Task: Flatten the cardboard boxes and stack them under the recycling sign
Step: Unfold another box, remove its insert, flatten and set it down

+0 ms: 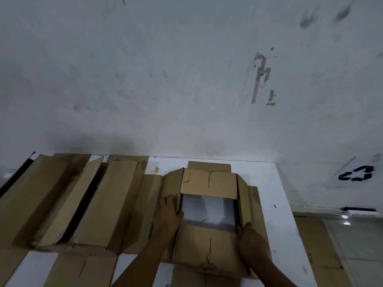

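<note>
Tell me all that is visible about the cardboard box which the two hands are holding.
The cardboard box is brown, creased corrugated card, open through the middle so the white table shows inside. Its flaps are spread outward, the far one lying partly over the opening. It sits on the table beside other opened boxes. The left hand holds its left wall; the right hand grips its right wall near the front corner.

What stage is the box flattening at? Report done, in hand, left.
Done: flattened cardboard already lies on the floor below the recycling sign. In hand: the left hand and right hand grip the open box on the white table. Left: flattening it, plus the long boxes beside it, then stacking all.
</note>
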